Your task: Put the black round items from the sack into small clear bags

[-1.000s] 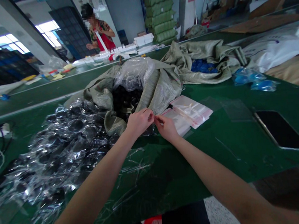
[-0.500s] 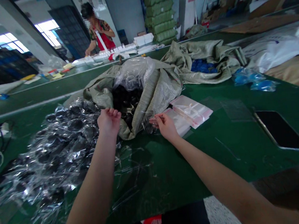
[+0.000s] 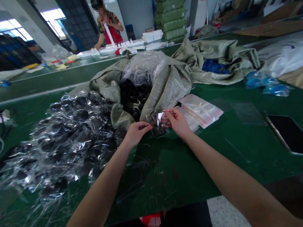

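"What does your head view show of your hands?"

"My right hand has its fingers nearly together, pinching a clear bag by its right side; something dark shows at its lower part. My left hand has thumb and fingertips drawn close at the bag's left edge, but I can't tell whether they grip it."

"Where's that bag?"

"Between my hands, just in front of the open sack on the green tabletop. Wrapped black pieces lie heaped to the left."
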`<state>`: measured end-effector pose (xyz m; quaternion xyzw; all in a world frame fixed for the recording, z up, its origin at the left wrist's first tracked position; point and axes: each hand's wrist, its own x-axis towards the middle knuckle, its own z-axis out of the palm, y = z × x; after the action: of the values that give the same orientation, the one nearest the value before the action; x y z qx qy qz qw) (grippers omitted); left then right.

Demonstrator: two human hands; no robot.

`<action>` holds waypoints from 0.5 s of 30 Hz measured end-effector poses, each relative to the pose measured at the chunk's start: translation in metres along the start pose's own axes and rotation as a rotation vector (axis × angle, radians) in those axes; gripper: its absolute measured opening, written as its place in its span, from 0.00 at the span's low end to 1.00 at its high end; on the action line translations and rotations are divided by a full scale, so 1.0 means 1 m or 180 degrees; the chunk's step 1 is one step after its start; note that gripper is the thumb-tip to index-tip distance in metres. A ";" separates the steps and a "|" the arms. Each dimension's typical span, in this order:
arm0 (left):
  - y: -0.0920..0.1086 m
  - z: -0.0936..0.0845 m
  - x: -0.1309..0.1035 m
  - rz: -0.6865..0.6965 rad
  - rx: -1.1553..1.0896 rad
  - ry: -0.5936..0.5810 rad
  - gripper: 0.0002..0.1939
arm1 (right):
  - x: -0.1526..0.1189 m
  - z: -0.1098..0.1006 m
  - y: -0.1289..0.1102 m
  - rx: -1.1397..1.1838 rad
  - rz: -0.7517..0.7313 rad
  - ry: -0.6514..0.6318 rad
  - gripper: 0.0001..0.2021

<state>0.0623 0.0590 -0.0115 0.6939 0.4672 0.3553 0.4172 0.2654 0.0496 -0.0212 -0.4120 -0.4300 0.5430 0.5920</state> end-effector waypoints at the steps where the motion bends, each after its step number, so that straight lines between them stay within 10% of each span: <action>1: -0.005 0.001 0.000 -0.0031 -0.0030 0.0012 0.10 | 0.001 -0.001 0.000 0.0000 0.0030 -0.0037 0.14; 15: -0.025 0.003 0.001 -0.0416 -0.0272 0.0303 0.14 | 0.010 -0.027 0.007 -0.1303 0.0402 -0.0674 0.06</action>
<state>0.0565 0.0641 -0.0357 0.6259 0.5151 0.3795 0.4461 0.2898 0.0593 -0.0350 -0.4903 -0.5642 0.5206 0.4126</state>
